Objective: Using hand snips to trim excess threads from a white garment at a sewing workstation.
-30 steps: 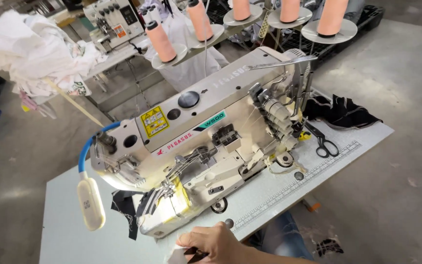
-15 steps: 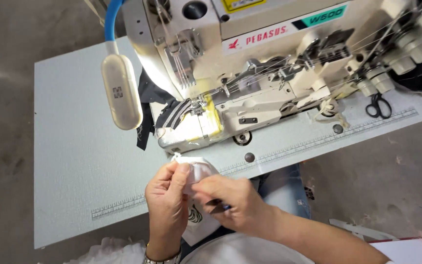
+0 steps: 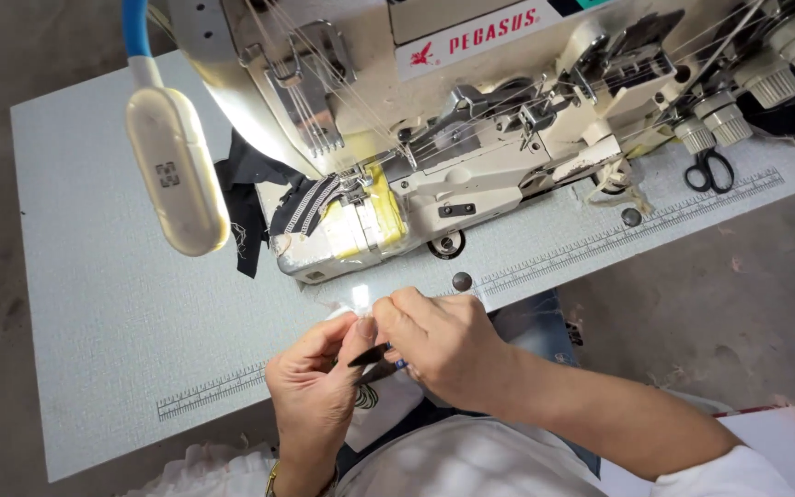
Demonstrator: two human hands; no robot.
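Your left hand [image 3: 316, 391] and right hand [image 3: 443, 345] meet at the near edge of the table [image 3: 94, 304], fingertips touching; both hands are pinched together on a small piece of white fabric [image 3: 359, 304], which rises just above the thumbs and hangs down between the wrists; a small dark tool [image 3: 372, 354], thin and pointed, lies between the fingers of the two hands, though which hand grips it cannot be told; the fabric sits just in front of the sewing machine [image 3: 471, 138], near but apart from its base; at the machine's needle end a striped black-and-white band [image 3: 305, 204] curls beside a yellow-taped part [image 3: 368, 221]; black cloth [image 3: 246, 198] lies on the table just left of that end, partly under the machine; a white lamp head [image 3: 177, 170] on a blue flexible neck [image 3: 134, 26] hangs over the table to the left of the needle area; black-handled scissors [image 3: 708, 168] rest on the table at the far right, beside the thread tension knobs [image 3: 766, 78]; a printed ruler strip [image 3: 618, 235] runs along the table's near edge.
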